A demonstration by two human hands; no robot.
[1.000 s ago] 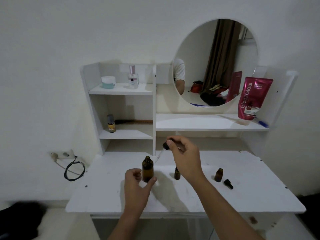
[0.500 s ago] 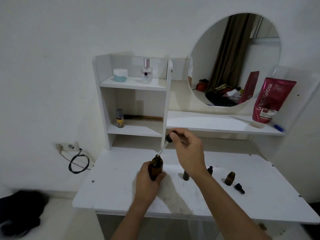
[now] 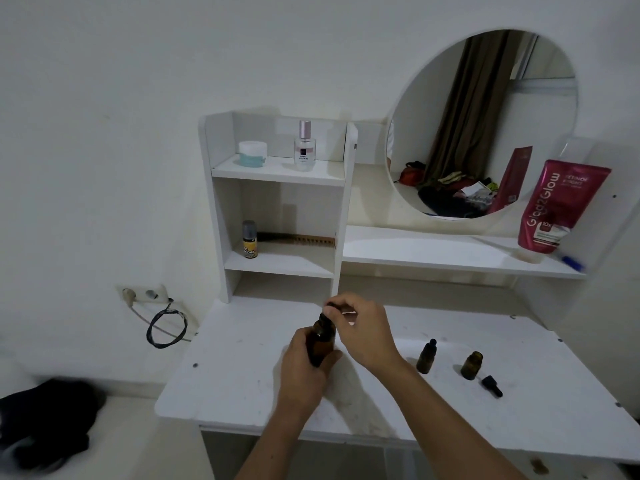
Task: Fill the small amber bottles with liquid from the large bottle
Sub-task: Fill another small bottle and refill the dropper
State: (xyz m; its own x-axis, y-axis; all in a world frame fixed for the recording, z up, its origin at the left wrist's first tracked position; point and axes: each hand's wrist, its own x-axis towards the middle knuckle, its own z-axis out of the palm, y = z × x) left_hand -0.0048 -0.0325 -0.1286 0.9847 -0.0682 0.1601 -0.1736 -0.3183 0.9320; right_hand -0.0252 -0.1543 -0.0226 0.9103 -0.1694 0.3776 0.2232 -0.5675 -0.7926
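I am looking down at a white tabletop with my two hands out in front of me. My left hand is wrapping its fingers around the big amber bottle, so that grip is holding the bottle tight. The bottle is standing upright on the tabletop, near the middle. My right hand is sitting right over the bottle's top, and its fingertips are pinching the black dropper cap there (I cannot tell if the cap is fully on the neck or just above it). So the right grip is narrow and holding the cap.

To the right of my hands, a small amber bottle with a dropper cap is standing on the tabletop. Just beside that, an open small amber bottle is standing too, with nothing on its mouth. A loose black dropper cap is lying on its side near the open one.

Behind the tabletop, a white shelf unit is holding a little jar, a clear perfume bottle and a small yellow bottle. A round mirror is hanging on the wall, and a pink tube is leaning beside it. A black cable is hanging from a wall socket on the left.
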